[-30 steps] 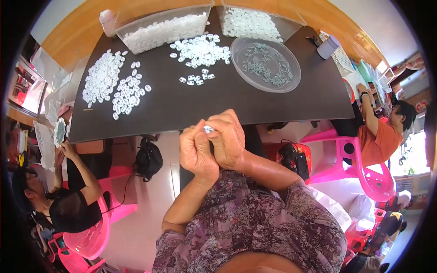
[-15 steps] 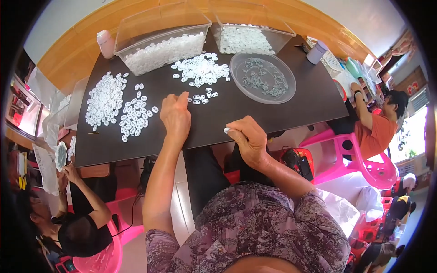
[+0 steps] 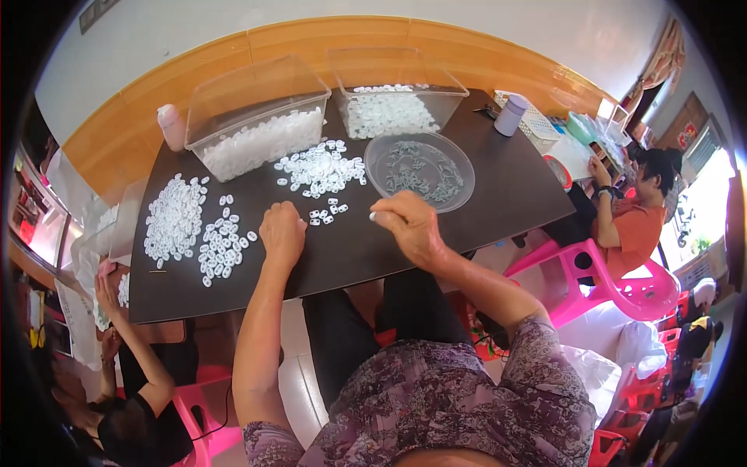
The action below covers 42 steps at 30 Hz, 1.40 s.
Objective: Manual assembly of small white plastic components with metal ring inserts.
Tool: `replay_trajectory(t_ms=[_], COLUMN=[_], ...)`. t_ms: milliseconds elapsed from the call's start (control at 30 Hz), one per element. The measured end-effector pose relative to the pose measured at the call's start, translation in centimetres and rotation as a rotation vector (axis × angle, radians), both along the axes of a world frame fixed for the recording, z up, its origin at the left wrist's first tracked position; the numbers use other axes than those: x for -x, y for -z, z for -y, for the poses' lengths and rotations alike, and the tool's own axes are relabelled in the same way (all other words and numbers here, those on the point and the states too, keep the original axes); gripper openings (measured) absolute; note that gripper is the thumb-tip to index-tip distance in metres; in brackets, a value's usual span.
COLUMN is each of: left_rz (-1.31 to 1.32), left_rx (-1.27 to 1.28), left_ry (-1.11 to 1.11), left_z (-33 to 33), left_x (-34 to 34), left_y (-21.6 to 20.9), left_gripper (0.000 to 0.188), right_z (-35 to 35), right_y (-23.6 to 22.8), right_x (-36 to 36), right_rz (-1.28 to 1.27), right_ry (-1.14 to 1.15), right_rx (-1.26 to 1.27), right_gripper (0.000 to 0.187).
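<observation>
My left hand (image 3: 282, 233) is closed over the dark table, beside a few small white oval pieces (image 3: 325, 213) with two holes; whatever it may hold is hidden. Between thumb and finger, my right hand (image 3: 411, 227) pinches a small white piece (image 3: 373, 216). That hand is just short of a round clear tray (image 3: 469, 185) with many tiny grey parts (image 3: 424, 171) in it. Beyond my left hand is a heap of white two-holed pieces (image 3: 320, 168). Farther left are a large pile (image 3: 173, 222) and a smaller spread (image 3: 222, 243) of white oval pieces.
Two clear bins (image 3: 257, 144) (image 3: 397, 113) of white pieces stand at the back of the table (image 3: 513, 187). A pink bottle (image 3: 171, 127) and a lavender cup (image 3: 510, 115) flank them. Co-workers sit at the left (image 3: 128, 424) and right (image 3: 629, 226), the right one on a pink chair (image 3: 576, 272).
The view has tilted, so the table appears lower. My right hand, still pinching the white piece, has moved forward over the table toward the tray. My left hand's fingers have curled in more.
</observation>
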<state>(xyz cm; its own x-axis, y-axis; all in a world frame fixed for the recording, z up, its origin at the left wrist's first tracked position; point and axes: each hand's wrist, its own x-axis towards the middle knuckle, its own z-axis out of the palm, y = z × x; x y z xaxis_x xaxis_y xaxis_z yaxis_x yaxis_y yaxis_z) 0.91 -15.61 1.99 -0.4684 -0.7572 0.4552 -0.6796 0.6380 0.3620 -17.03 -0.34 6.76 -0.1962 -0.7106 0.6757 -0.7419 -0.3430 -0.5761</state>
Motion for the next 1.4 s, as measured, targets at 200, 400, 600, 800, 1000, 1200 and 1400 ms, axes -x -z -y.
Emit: replay_trajectory(t_ms=[200,400,600,800,1000,1200,1400], left_rz=[-0.043,-0.1,-0.49,-0.735,-0.752,-0.836,-0.821], left_rx=[-0.135,-0.132,-0.63,-0.847,-0.652,-0.582,-0.576], left_ry=[0.041,-0.012,-0.02,0.088,0.042,0.08,0.068], left_z=[-0.5,-3.4,-5.0,-7.3,-8.5,-8.5,-8.7], left_x=[-0.9,-1.3,-1.1,0.2,1.3,1.2,1.1], left_y=[0.3,-0.2,-1.2,-1.0,0.8,1.7,1.4], left_gripper=[0.013,0.012,0.007,0.007,0.007,0.008,0.009], right_z=[4.4,14.3,14.5,7.6,6.3,7.5,7.9], right_y=[-4.1,-10.9,-7.6,1.0,3.3,3.8,3.1], right_x=[7.2,15.5,13.3,14.1,13.4,11.9,11.5], right_rz=[0.133,-0.315,-0.522,-0.54,-0.404,-0.586,-0.786], right_ry=[0.1,0.381,0.28,0.085,-0.064,-0.082,-0.104], right_rx=[-0.12,0.184,0.035,-0.297,-0.299,-0.319,-0.325], right_gripper=[0.015,0.022,0.017,0.01,0.009,0.005,0.005])
